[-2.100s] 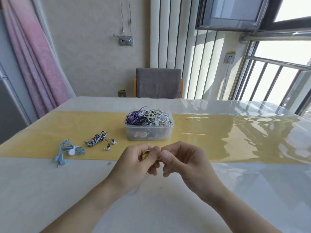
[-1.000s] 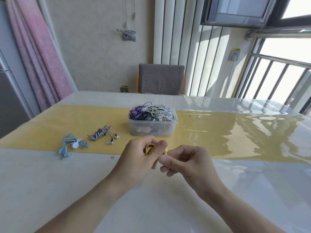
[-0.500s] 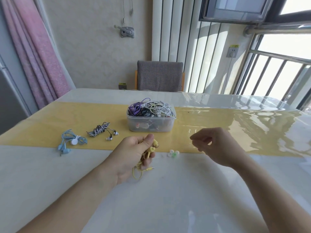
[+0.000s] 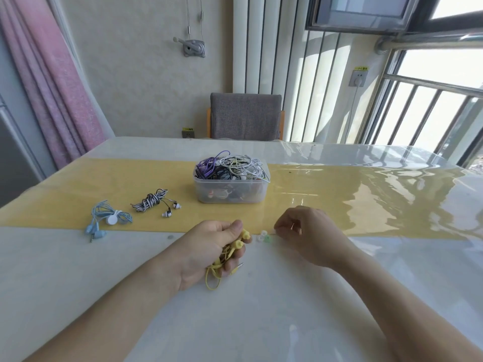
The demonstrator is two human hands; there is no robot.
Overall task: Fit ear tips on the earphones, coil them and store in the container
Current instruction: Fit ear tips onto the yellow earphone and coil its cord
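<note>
Our left hand (image 4: 209, 246) grips yellow earphones (image 4: 236, 244); right hand (image 4: 311, 236), fingers curled empty, nears ear tips (image 4: 264, 236) on the worktop (image 4: 261, 322).

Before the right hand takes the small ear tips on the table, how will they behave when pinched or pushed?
The ear tips look tiny and rounded, so a push would probably roll or scatter them on the glossy table. They seem soft and very light, so they may squash or slip from a pinch. The right hand hovers close beside them, with fingers curled.

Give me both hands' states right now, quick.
Left hand: grips the yellow earphones.
Right hand: fingers curled near the loose ear tips; any hold cannot be told.
</note>
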